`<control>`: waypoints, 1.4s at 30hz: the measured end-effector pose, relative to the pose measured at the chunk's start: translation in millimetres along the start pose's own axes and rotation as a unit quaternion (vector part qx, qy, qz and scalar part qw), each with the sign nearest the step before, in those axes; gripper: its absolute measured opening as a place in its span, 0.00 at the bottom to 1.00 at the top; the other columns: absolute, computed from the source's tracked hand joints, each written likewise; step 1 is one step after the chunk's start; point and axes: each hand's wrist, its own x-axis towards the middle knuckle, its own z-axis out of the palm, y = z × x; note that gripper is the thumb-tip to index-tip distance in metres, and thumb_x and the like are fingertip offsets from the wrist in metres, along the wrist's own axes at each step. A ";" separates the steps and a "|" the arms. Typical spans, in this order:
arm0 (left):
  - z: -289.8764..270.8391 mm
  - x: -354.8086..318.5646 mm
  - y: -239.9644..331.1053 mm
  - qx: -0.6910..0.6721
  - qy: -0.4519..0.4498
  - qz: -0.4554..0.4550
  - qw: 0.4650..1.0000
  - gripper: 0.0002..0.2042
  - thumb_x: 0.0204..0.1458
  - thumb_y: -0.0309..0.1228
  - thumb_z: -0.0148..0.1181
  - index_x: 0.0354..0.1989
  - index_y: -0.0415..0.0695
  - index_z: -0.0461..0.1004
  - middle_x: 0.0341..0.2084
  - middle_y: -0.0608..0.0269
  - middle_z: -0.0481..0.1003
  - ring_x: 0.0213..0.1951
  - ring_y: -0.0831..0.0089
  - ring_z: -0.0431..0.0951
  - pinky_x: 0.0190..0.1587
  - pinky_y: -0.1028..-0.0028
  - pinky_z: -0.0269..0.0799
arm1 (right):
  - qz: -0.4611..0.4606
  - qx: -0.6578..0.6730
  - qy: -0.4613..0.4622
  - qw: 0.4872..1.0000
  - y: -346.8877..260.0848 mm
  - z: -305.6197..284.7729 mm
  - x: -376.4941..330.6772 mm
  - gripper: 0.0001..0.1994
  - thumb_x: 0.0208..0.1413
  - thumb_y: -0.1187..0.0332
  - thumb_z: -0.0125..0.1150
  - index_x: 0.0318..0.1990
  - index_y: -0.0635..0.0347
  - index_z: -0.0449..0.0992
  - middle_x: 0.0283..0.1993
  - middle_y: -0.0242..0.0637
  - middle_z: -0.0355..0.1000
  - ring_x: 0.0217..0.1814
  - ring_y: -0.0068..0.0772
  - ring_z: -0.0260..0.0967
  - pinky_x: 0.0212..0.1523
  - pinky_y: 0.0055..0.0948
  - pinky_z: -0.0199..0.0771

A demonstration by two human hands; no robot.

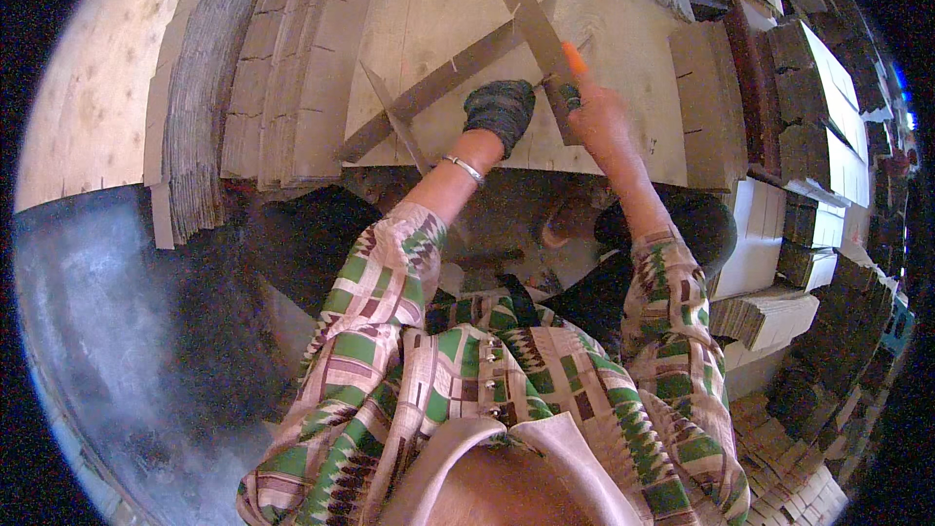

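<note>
Head view shows the left hand (499, 112), in a dark glove, pressed flat on a long cardboard strip (438, 88) lying on the wooden table (623, 88). The right hand (596, 112) is closed around an orange-tipped tool (573, 63), probably a knife, next to a second strip (526, 15). To do this well, I think the gloved hand should stay clear of the blade. The long strip runs from lower left to upper right; the second strip crosses it, pointing up-left
</note>
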 end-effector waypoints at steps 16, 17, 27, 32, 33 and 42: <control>-38.6 56.3 -61.9 0.029 -0.055 -0.179 0.982 0.14 0.56 0.36 0.52 0.44 0.50 0.82 0.45 0.51 0.81 0.49 0.52 0.81 0.49 0.55 0.77 | 0.026 0.022 -0.044 0.998 0.7 18.2 -9.2 0.49 0.46 0.80 0.55 0.75 0.27 0.45 0.36 0.57 0.76 0.40 0.62 0.75 0.41 0.54 0.73; -33.7 54.8 -65.2 0.037 -0.048 -0.167 0.984 0.13 0.57 0.35 0.52 0.43 0.50 0.83 0.44 0.51 0.81 0.48 0.52 0.82 0.48 0.55 0.78 | 0.047 -0.007 -0.077 0.996 -4.8 16.3 -7.5 0.49 0.47 0.80 0.55 0.75 0.27 0.44 0.36 0.57 0.77 0.40 0.61 0.76 0.41 0.54 0.73; -42.1 53.0 -63.2 0.034 -0.054 -0.194 0.979 0.17 0.59 0.40 0.46 0.45 0.49 0.82 0.47 0.54 0.80 0.49 0.52 0.80 0.51 0.55 0.76 | -0.023 -0.014 -0.066 0.997 4.1 36.0 -3.9 0.42 0.58 0.72 0.56 0.75 0.30 0.41 0.35 0.53 0.78 0.37 0.61 0.77 0.38 0.56 0.76; -40.3 52.2 -58.7 0.027 -0.063 -0.182 0.981 0.18 0.59 0.40 0.45 0.45 0.48 0.81 0.47 0.52 0.79 0.50 0.52 0.80 0.51 0.55 0.76 | -0.016 -0.036 -0.080 0.996 5.0 34.1 -15.6 0.49 0.48 0.79 0.54 0.75 0.26 0.42 0.34 0.55 0.77 0.37 0.58 0.76 0.37 0.52 0.75; -41.4 52.0 -56.1 0.032 -0.067 -0.179 0.981 0.18 0.60 0.41 0.45 0.45 0.48 0.82 0.47 0.52 0.79 0.50 0.51 0.80 0.51 0.55 0.76 | -0.019 -0.054 -0.081 0.995 6.7 40.8 -13.1 0.48 0.48 0.79 0.54 0.75 0.27 0.42 0.34 0.55 0.77 0.37 0.58 0.77 0.37 0.52 0.75; -42.1 31.1 -59.2 0.023 0.054 -0.124 0.991 0.28 0.60 0.55 0.48 0.55 0.46 0.76 0.53 0.51 0.77 0.56 0.52 0.75 0.58 0.56 0.70 | -0.002 0.023 -0.027 0.999 34.3 11.4 -13.5 0.48 0.49 0.75 0.63 0.75 0.38 0.44 0.51 0.56 0.74 0.52 0.56 0.75 0.49 0.47 0.77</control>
